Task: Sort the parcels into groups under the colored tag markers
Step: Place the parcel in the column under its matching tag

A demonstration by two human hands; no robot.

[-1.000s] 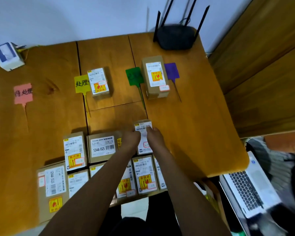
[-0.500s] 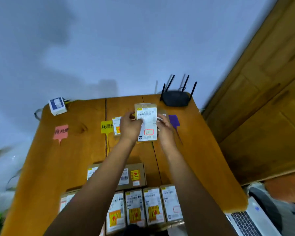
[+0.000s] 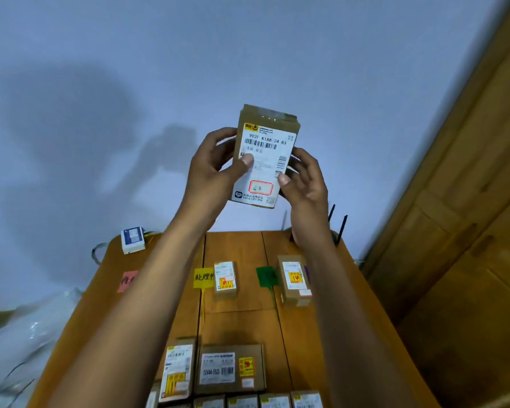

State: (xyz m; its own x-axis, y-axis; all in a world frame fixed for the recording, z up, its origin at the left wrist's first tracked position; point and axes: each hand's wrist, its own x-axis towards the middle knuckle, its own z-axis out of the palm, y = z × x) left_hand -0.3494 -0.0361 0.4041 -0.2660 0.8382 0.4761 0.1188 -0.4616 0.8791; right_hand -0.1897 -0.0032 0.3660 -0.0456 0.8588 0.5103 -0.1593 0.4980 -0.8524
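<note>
both your hands, left hand (image 3: 209, 169) and right hand (image 3: 304, 184), grip one parcel (image 3: 264, 156) aloft; two sorted parcels (image 3: 225, 279) sit by the tag markers (image 3: 203, 277), several unsorted parcels (image 3: 228, 369) wait on the worktop (image 3: 242, 322).

Wooden table (image 3: 242, 254) carries labelled parcels (image 3: 230, 369), colored tags (image 3: 203, 277), perhaps a router (image 3: 337, 231).

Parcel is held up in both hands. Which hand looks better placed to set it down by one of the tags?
Probably the left hand: its thumb lies across the parcel label with fingers wrapped behind. The right hand only pinches the lower edge. Which tag it belongs under cannot be told.
</note>
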